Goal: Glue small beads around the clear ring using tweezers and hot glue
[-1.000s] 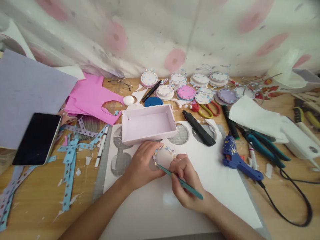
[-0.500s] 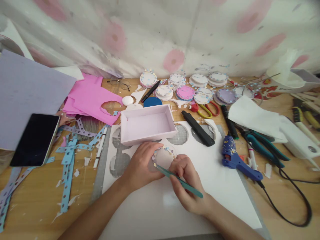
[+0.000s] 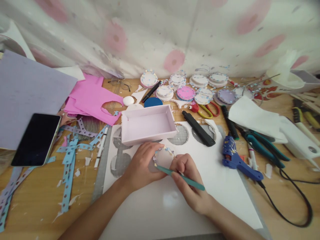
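Observation:
My left hand [image 3: 141, 163] is closed on the left edge of a small pale disc [image 3: 165, 159]. Pastel bits in blue, yellow and lilac run around the disc's rim. Teal tweezers [image 3: 188, 181] are pinched in my right hand [image 3: 188, 183], their tip at the disc's lower left rim. The right fingers also come close to the disc's right edge; whether they touch it I cannot tell. Both hands are over a white sheet [image 3: 200, 213] with round holes cut in it. Just beyond them stands a shallow pale pink box [image 3: 148, 125].
Several trimmed discs [image 3: 185, 93] line the back by the curtain. A black cutter [image 3: 198, 129], a blue glue gun [image 3: 240, 163] with its cord and pliers [image 3: 265, 145] are to the right. On the left are a phone [image 3: 37, 139], pink sheets [image 3: 90, 95] and punched blue strips [image 3: 68, 173].
The tweezers' rear end has shifted slightly up and right as my right hand adjusts. Their tip stays at the disc's rim. My left hand keeps its hold, and the view shifts very slightly.

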### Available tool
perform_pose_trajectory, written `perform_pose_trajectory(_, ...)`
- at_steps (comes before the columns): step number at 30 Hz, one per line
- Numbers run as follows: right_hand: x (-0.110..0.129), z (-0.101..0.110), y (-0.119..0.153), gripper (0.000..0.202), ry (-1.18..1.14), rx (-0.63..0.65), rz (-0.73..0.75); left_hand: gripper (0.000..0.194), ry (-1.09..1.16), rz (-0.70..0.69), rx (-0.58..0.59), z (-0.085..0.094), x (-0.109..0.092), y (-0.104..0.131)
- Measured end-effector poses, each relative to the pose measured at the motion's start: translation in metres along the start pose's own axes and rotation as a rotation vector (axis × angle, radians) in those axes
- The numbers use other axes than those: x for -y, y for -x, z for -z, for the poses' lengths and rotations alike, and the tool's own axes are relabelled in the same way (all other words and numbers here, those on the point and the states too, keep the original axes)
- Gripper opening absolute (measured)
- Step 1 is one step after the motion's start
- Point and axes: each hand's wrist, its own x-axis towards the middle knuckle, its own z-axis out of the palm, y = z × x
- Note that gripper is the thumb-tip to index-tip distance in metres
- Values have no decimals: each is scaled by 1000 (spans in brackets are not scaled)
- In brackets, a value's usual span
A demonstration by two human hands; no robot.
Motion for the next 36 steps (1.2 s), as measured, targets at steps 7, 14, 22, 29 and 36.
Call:
perform_pose_trajectory(7,1,1,1,16,-93,-2,-51,56,2,-8,8,1,-1,0)
perform_pose_trajectory(14,1,4,-1,18,-211,2,-101,57,17,-10,13,1,1,1)
perform_pose_trajectory(22,0,4,0,18,-347,9,-144,57,17,-17,8,2,-1,0)
perform_pose_trajectory(29,-3,6,-1,18,-461,-2,-179,62,17,-41,6,2,1,1)
perform_pose_trajectory(36,-5,7,-2,20,-532,4,-188,64,57,-15,38,3,2,3)
